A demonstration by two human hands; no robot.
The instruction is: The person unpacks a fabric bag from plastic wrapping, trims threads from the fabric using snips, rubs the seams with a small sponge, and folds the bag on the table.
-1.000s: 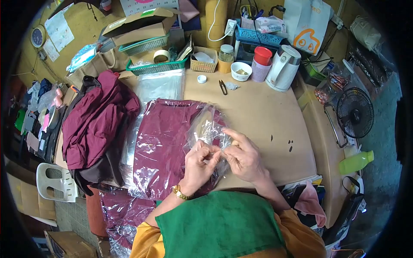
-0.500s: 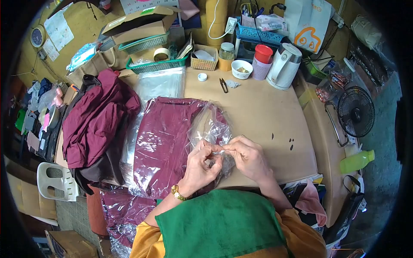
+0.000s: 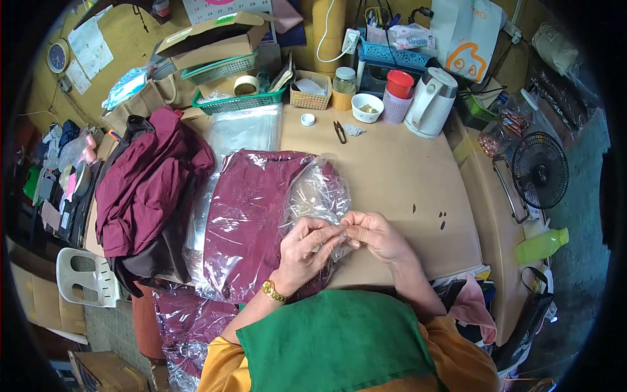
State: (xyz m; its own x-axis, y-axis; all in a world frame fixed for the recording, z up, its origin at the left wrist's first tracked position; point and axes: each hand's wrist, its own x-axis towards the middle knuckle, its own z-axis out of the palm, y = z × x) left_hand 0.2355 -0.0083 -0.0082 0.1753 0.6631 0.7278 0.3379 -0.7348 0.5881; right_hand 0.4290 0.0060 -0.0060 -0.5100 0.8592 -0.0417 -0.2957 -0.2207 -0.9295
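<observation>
I had the left hand (image 3: 310, 245) and the right hand (image 3: 375, 238) almost meeting above the right side of a clear bag (image 3: 317, 196), fingertips touching or very nearly so. Each grip was narrow, thumb against fingers, pinching the clear plastic; the fingers hid exactly which edge lay between them. A gold watch (image 3: 273, 291) circled the left wrist.

The maroon garment (image 3: 245, 212) lay flat inside the bag on the desk (image 3: 405, 179), in front of the green apron (image 3: 333, 336) and mostly left of the hands. Some loose, shiny plastic stood out on the right, near my grips.

To the left I could see a heap of maroon and dark cloth (image 3: 150, 202) next to the bag. A stack of clear sleeves (image 3: 247, 127) lay beyond, before a green basket (image 3: 241, 103). Farther back, I made out a small white cap (image 3: 307, 119), black snips (image 3: 339, 132) beside a crumpled scrap (image 3: 353, 129), a white bowl (image 3: 367, 109) and a white kettle (image 3: 430, 104). A few dark marks (image 3: 443, 225) showed on the desk to the right.
</observation>
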